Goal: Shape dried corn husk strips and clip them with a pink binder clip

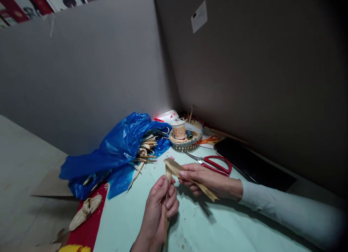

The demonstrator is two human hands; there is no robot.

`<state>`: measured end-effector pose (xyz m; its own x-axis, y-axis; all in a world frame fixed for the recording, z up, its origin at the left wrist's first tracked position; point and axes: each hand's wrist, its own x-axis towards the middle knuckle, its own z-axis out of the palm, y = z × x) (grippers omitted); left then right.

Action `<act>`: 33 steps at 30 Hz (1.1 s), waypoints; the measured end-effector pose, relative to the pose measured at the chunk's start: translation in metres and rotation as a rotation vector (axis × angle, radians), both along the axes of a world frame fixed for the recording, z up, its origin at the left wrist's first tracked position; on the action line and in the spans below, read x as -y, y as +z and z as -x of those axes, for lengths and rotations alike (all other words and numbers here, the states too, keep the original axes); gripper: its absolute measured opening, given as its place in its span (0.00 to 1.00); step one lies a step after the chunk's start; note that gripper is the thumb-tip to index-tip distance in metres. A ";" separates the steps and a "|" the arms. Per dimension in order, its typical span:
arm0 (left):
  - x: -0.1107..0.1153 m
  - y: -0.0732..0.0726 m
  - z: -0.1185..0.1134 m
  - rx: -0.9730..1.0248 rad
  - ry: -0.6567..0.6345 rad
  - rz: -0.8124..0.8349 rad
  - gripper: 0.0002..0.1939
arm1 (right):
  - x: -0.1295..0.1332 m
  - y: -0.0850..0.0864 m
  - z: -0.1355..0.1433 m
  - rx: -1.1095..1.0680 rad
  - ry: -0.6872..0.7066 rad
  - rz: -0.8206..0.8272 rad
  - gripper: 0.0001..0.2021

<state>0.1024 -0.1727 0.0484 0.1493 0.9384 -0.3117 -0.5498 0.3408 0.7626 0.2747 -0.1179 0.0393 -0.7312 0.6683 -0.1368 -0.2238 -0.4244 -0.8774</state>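
Left hand point(155, 203) and right hand point(202, 177) pinch a dried leaf strip point(173, 166), seemingly mid-fold just beyond the left hand. The next move calls for keeping the bend firm.

Strip point(175, 168) in L hand point(163, 199) & R hand point(202, 177): tan/straw w/ fine lengthwise streaks. R sleeve point(282, 208): pale grey-blue, plain. Cloth point(125, 223) under hands: plain mint green, few dark specks. Red cloth point(87, 228) left of L hand; twisted bundle point(86, 212) on it cream, yellow item point(74, 248) near it. Bag point(119, 139) beyond L hand, to its left: bright blue, w/ cream & brown strips point(146, 148). Scissors point(217, 165) just beyond R hand: red handles, silver blades. Farther beyond hands: basket point(187, 147), tan w/ blue pattern; cup point(178, 130), peach w/ small dark motifs, white rim; packet point(168, 116), white w/ red. Panel point(252, 163) right of scissors: black.
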 end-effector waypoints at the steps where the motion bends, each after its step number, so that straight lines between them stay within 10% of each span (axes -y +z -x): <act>1: 0.000 0.001 0.001 -0.017 -0.024 -0.010 0.10 | 0.000 0.002 -0.001 0.012 0.011 -0.010 0.19; 12: 0.007 0.007 -0.012 -0.357 0.082 -0.048 0.14 | 0.005 0.001 0.004 0.252 -0.032 -0.492 0.19; 33: 0.006 0.001 -0.015 -0.576 0.128 -0.065 0.20 | 0.005 -0.011 0.009 0.294 -0.178 -0.449 0.13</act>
<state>0.1171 -0.1785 0.0499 -0.1427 0.9575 -0.2506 -0.0745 0.2421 0.9674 0.2656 -0.1231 0.0278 -0.5763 0.8172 0.0086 0.0231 0.0268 -0.9994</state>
